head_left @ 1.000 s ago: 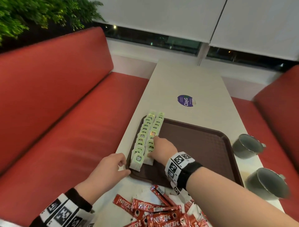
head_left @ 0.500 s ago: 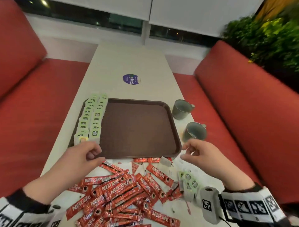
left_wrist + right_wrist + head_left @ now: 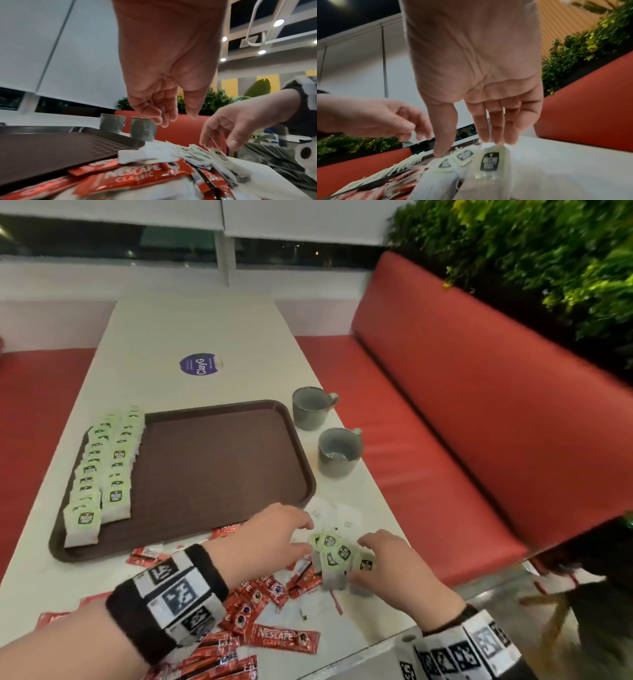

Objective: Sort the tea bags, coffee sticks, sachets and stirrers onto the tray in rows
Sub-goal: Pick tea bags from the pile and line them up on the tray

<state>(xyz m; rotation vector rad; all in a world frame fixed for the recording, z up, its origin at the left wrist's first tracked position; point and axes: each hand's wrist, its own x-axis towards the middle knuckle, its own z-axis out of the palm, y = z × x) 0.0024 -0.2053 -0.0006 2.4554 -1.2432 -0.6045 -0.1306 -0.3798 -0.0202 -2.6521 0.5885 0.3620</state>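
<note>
Below both hands' loosely spread, empty fingers (image 3: 494,129): green-tagged white tea bags (image 3: 337,556), heaped.

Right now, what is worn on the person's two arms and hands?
Both hands are bare: the left hand and the right hand have no gloves or rings in view. Each wrist carries a black band and a white cuff printed with square black-and-white code markers. The right cuff looks the same. The forearms are bare; no cables show.
</note>
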